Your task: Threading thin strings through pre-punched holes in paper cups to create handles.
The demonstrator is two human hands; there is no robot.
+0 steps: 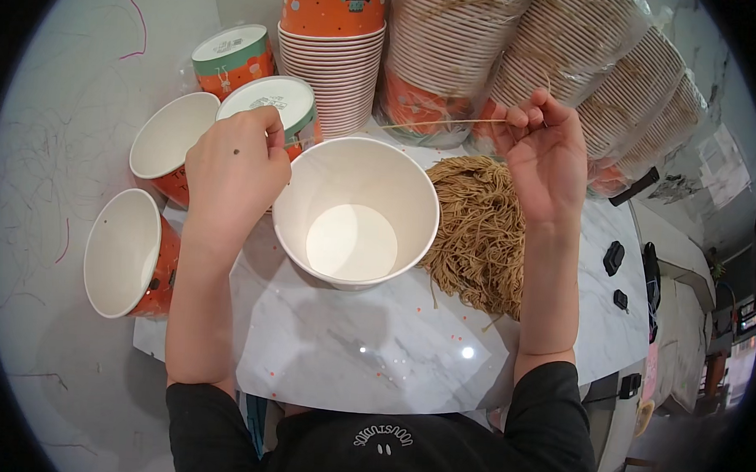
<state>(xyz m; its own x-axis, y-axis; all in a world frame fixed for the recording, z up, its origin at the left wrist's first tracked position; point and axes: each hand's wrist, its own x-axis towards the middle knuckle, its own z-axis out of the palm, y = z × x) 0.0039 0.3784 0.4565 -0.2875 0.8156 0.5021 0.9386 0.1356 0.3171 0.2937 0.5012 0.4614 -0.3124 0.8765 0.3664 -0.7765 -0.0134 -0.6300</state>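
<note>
A thin tan string (442, 121) is stretched between my hands above the far rim of a white-lined paper bucket (352, 239), which stands upright with nothing in it. My left hand (239, 164), back upward at the bucket's left, pinches one end; its fingertips are partly hidden. Higher up on the right, my right hand (546, 155) grips the other end, palm toward me, with a short tail of string above the fingertips. Below that hand lies a heap of tan strings (475, 232), partly covered by my right forearm.
Two orange buckets lie tipped on the left, one nearer (124, 254) and one farther (175, 139). Behind stand upturned buckets (274, 101), a tall nested stack (330, 74) and several plastic-wrapped stacks (458, 45). Small black objects (614, 257) rest on the marble-patterned table (372, 362) at right.
</note>
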